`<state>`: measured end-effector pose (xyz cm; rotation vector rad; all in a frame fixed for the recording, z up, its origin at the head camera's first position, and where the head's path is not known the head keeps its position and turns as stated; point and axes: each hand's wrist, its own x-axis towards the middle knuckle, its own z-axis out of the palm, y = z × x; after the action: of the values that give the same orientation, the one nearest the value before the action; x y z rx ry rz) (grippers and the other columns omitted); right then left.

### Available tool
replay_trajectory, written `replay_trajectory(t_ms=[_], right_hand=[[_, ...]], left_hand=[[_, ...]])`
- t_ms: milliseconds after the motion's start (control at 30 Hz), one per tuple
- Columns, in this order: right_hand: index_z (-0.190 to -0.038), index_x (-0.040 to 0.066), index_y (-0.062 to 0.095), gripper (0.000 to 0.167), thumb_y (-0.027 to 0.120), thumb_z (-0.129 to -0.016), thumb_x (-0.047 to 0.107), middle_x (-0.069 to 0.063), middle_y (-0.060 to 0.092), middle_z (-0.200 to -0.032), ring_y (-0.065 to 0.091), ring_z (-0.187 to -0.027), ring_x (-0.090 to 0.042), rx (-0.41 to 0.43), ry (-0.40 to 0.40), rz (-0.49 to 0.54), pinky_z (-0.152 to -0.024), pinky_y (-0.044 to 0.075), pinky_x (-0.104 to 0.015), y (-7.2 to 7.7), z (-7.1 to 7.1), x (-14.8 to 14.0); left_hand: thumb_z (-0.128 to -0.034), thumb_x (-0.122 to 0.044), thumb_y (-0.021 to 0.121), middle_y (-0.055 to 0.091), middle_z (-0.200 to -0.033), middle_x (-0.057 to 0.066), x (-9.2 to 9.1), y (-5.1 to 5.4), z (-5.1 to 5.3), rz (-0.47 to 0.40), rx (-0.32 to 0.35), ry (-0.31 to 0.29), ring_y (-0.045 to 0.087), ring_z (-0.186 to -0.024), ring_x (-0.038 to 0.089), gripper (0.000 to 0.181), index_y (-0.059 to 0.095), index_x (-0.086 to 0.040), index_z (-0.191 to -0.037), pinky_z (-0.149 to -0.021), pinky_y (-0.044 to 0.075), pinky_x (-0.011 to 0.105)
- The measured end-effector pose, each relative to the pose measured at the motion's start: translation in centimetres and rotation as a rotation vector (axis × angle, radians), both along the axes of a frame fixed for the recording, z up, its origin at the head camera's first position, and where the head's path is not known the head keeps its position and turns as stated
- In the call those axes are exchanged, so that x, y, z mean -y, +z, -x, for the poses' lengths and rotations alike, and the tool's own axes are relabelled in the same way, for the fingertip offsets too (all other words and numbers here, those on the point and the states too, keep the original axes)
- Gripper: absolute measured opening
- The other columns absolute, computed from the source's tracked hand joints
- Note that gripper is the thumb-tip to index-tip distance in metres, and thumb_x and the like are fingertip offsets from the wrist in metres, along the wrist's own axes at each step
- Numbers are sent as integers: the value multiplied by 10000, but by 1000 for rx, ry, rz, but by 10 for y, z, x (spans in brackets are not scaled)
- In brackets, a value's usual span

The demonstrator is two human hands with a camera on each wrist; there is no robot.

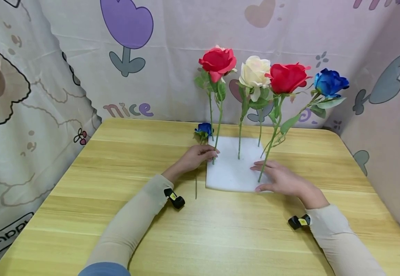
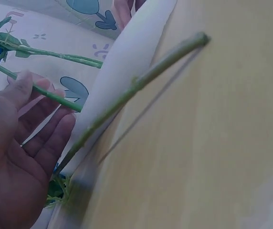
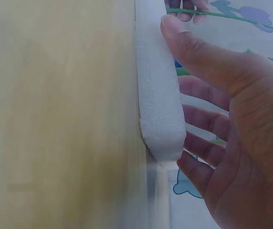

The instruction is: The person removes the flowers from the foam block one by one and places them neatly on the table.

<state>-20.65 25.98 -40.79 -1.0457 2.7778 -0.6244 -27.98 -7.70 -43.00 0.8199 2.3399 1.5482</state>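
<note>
A white foam board lies on the table with several artificial roses upright in it. My left hand pinches the green stem of the front-left red rose low down; the left wrist view shows the thumb and fingers at this stem. At the board's right side, my right hand has its fingers spread around the base of the right red rose. In the right wrist view, the thumb and fingertips of this hand touch the foam along its edge.
A blue rose lies left of the board, its stem passing under my left hand. Another blue rose leans out to the right. A white rose stands mid-board. Printed cloth hangs behind the wooden table.
</note>
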Motion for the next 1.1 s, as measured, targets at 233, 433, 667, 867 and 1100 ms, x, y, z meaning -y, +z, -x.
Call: replay_trajectory(t_ms=[233, 433, 667, 867, 1100], right_hand=[[-1339, 58, 582, 707, 804, -783, 435, -175, 488, -1411, 430, -1302, -377, -19, 16, 13, -1067, 373, -532, -1, 0, 0], [-1343, 59, 578, 708, 799, -788, 439, -172, 484, -1417, 426, -1308, -372, -12, 13, 7, -1070, 372, -527, -1, 1, 0], [-1333, 45, 583, 691, 800, -793, 418, -186, 492, -1402, 430, -1297, -392, -25, 21, 18, -1063, 370, -544, -2, 1, 0], [-1337, 54, 584, 696, 806, -786, 418, -177, 492, -1406, 429, -1301, -384, -14, 11, 14, -1072, 362, -535, -2, 1, 0], [-1339, 58, 583, 704, 812, -779, 416, -174, 487, -1411, 420, -1306, -382, -4, 5, 12, -1074, 361, -532, 0, 1, 0]], left_hand=[[-1034, -166, 508, 686, -1049, 55, -4, -1, -3, -29, 8, 34, 658, -909, 165, 272, 678, -7, -1175, -803, 570, 266], [-1036, -132, 494, 670, -1122, 95, -7, 2, -6, -54, 41, 49, 646, -961, 177, 276, 658, 31, -1187, -819, 567, 262], [-1039, -136, 487, 665, -1143, 123, -8, 1, -5, -70, 33, 49, 642, -969, 183, 282, 657, 32, -1188, -819, 568, 265], [-1041, -136, 480, 671, -1045, 82, -10, 1, -6, -76, 20, 64, 645, -943, 188, 275, 667, 33, -1150, -811, 571, 262], [-1037, -134, 481, 662, -994, 105, -11, 3, -8, -80, 11, 72, 644, -941, 215, 266, 661, 43, -1120, -822, 571, 278]])
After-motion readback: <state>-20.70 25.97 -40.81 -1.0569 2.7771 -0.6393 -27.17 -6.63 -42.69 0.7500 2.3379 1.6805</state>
